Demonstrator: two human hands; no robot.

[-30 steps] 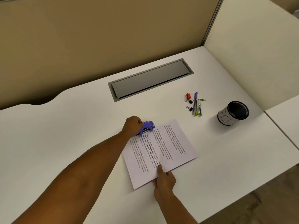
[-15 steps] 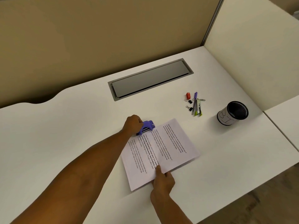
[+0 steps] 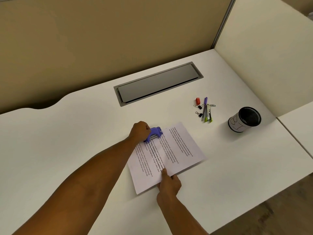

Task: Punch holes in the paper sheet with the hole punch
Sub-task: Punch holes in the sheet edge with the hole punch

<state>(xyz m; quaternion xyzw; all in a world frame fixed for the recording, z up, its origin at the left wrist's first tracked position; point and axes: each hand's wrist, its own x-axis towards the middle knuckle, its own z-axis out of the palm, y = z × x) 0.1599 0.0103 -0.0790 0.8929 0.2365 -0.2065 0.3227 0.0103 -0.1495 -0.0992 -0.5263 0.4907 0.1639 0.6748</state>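
Two hands engaged: my left hand (image 3: 140, 130) grips hole punch (image 3: 154, 134) over paper sheet (image 3: 166, 156) far edge, right hand (image 3: 169, 183) pinches near edge (holes not visible); I judge punching underway.

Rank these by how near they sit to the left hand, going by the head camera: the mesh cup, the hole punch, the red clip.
1. hole punch: held in the left hand, at the paper's far edge.
2. red clip: farther back, to the right.
3. mesh cup: far right of the desk.

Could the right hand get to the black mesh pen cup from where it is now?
Probably yes: bare desk lies between the right hand and the pen cup, but it would have to release the paper sheet first.
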